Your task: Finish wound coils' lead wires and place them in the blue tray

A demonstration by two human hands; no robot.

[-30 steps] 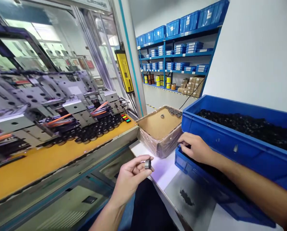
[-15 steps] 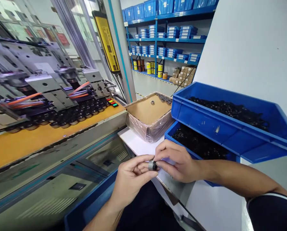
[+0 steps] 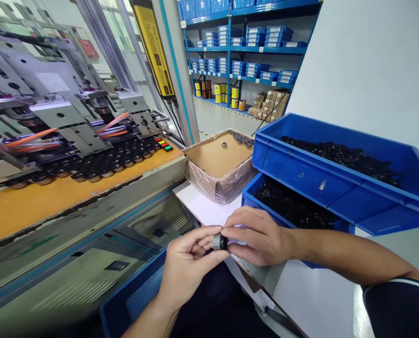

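– Your right hand (image 3: 262, 237) has come out of the lower blue bin (image 3: 249, 199) since a second ago and met your left hand (image 3: 188, 270); over the last half second both have barely shifted.

– And what lies around me, from the left?

– Far left stands the machine (image 3: 54, 112), with a row of dark round parts (image 3: 100, 166) along the orange deck (image 3: 36, 206) beneath it; next, low in view, your left hand pinches a small metal ring (image 3: 218, 242) between thumb and forefinger; your right hand grips the same ring from the other side, fingertips closed on its darker end.

– So where is the ring?

– Held in the air between both hands, just in front of the white bench (image 3: 202, 206); behind it on the bench sits a cardboard box (image 3: 216, 188) wrapped in film; right of that, the lower blue bin holds black parts; the upper blue bin (image 3: 293, 173), stacked slanting over it, holds more.
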